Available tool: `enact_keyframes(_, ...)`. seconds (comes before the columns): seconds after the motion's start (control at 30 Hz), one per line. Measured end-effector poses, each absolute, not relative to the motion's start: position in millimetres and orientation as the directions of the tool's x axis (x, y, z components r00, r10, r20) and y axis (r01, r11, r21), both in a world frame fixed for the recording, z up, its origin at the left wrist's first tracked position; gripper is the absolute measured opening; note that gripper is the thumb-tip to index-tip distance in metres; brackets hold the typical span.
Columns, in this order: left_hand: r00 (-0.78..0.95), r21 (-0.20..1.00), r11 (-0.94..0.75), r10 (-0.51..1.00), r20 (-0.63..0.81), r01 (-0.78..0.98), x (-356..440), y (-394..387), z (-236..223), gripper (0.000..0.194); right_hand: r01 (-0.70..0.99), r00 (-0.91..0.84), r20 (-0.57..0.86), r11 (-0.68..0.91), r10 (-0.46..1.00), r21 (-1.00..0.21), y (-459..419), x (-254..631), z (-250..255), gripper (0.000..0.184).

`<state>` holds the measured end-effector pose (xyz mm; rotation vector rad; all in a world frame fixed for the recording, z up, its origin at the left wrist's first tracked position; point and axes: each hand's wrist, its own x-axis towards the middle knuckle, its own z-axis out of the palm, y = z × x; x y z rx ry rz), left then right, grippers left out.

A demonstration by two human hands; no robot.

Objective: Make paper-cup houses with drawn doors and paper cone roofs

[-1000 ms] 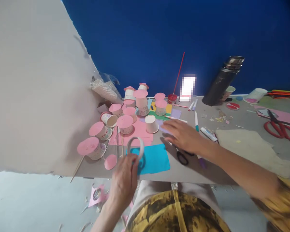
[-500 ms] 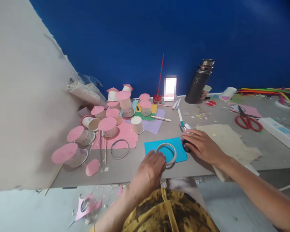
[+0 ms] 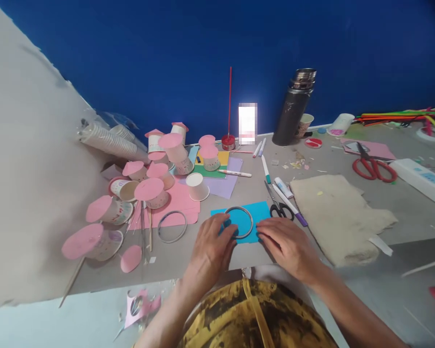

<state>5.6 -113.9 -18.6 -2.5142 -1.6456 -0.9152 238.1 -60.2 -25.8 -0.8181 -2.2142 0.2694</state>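
A sheet of blue paper (image 3: 258,212) lies near the table's front edge, with a grey ring (image 3: 252,223) flat on it. My left hand (image 3: 212,244) is closed on the ring's left side, thumb and fingers at its rim and over the paper's left part. On the right edge of the paper, the fingers and thumb of my right hand (image 3: 290,244) are pressed together, gripping it. Black-handled scissors (image 3: 282,211) rest just beyond my right hand, beside a purple-capped marker (image 3: 290,205). A second grey ring (image 3: 159,227) lies left of my left hand.
Several paper cups with pink discs (image 3: 150,188) crowd the left side. A plain white cup (image 3: 197,187) stands near the middle. Behind are a dark flask (image 3: 292,113) and a red pot (image 3: 228,142). To the right lie a beige cloth (image 3: 333,208) and red-handled scissors (image 3: 374,169).
My right hand has left the black-handled scissors and moved left to the paper's right edge. The ring, tilted up before in my left hand, now lies flatter on the blue paper.
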Motion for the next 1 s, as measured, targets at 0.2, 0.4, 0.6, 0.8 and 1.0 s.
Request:
enact_keyframes(0.2, 0.173, 0.413, -0.360, 0.889, 0.425, 0.836, 1.0, -115.8, -31.6, 0.029, 0.504, -0.520, 0.600, 0.785, 0.608, -0.359, -63.7, 235.3, -36.0, 0.016)
enact_keyframes(0.4, 0.168, 0.453, -0.363, 0.894, 0.415, 0.814, -0.9, -114.3, -31.1, 0.019, 0.500, -0.500, 0.640, 0.798, 0.583, -0.336, -63.2, 235.6, -39.2, 0.013)
enact_keyframes(0.6, 0.171, 0.453, -0.371, 0.890, 0.423, 0.811, -1.5, -115.4, -31.4, 0.015, 0.503, -0.490, 0.634, 0.789, 0.598, -0.354, -63.6, 235.4, -38.7, 0.014)
enact_keyframes(0.8, 0.093, 0.491, -0.368, 0.862, 0.498, 0.789, -1.0, -120.8, -26.8, 0.022, 0.483, -0.471, 0.642, 0.786, 0.604, -0.385, -64.1, 234.0, -39.2, 0.018)
enact_keyframes(1.0, 0.018, 0.516, -0.445, 0.769, 0.639, 0.731, -5.2, -132.0, -10.1, 0.025, 0.427, -0.381, 0.722, 0.803, 0.577, -0.416, -67.8, 253.6, -23.1, 0.025)
